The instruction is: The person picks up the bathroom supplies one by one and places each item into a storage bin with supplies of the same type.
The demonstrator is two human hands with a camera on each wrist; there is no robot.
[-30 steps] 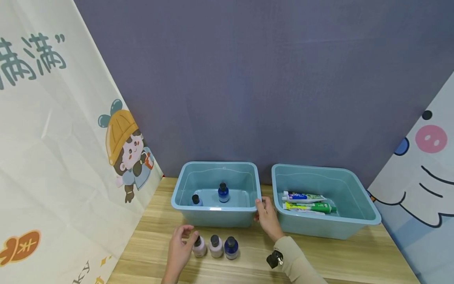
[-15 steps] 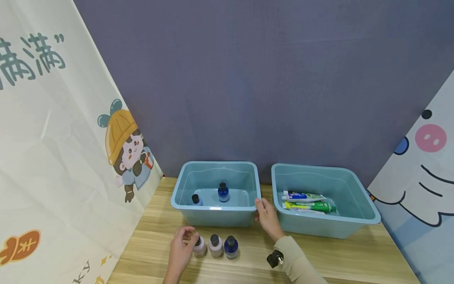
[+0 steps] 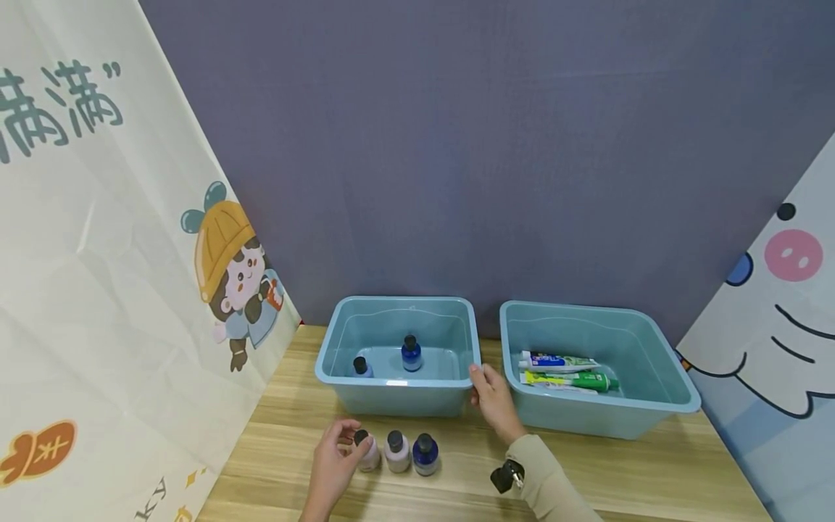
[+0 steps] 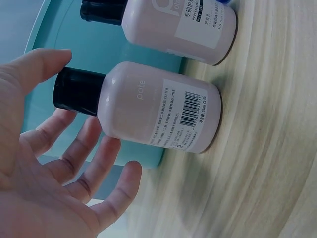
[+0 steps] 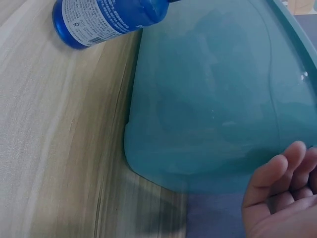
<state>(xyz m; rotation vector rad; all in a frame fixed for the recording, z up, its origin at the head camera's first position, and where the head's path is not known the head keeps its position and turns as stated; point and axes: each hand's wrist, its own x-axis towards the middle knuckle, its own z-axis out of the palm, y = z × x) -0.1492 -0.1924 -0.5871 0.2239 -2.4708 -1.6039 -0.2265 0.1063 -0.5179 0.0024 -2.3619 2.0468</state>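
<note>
Nearest, worktop (image 3: pixel 457 500) runs between the two forearms, leaving room on the near side of the bottles. The left hand (image 3: pixel 333 464) has its thumb and fingers loosely curved to either side of the black cap of an upright pink bottle (image 4: pixel 158 106); whether the thumb touches the cap, I cannot tell. Just to that hand's right stand a second pink bottle (image 3: pixel 396 458) and a blue bottle (image 3: pixel 425 460), both upright, with narrow gaps along the row. A strip of wood separates the row from the left bin (image 3: pixel 404 400), whose near right corner the right hand (image 3: pixel 496 406) pinches at the rim. That hand occupies the front of the narrow gap before the right bin (image 3: pixel 587 419), which holds toothpaste tubes (image 3: pixel 569 380). Beyond the hands, inside the left bin, a pale blue bottle (image 3: pixel 362 370) stands by the front wall and a dark blue bottle (image 3: pixel 411 356) farther back, with floor space around them.
</note>
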